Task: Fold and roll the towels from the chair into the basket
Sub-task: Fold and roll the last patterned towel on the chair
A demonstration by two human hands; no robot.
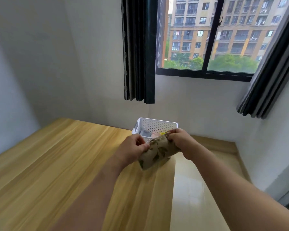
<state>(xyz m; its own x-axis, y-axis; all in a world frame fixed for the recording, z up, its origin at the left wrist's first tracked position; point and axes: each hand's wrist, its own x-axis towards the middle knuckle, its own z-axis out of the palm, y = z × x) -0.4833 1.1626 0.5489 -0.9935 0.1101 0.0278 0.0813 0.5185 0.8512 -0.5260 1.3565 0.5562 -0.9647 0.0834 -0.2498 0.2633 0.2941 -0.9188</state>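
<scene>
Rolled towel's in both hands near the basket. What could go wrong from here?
1. The rolled towel is pinched only at its ends by the left hand and right hand; its near edge hangs loose, so it may unroll once either grip lets go.
2. The white basket already holds items, so the roll may sit crooked or catch on the rim.

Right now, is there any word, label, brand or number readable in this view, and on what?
None can be read.
Rolled towel, held by the left hand and right hand: leaf pattern only, no lettering.
White basket: plain perforated wall, no label visible.
Buildings through the window: any signs too small and blurred to tell.
</scene>
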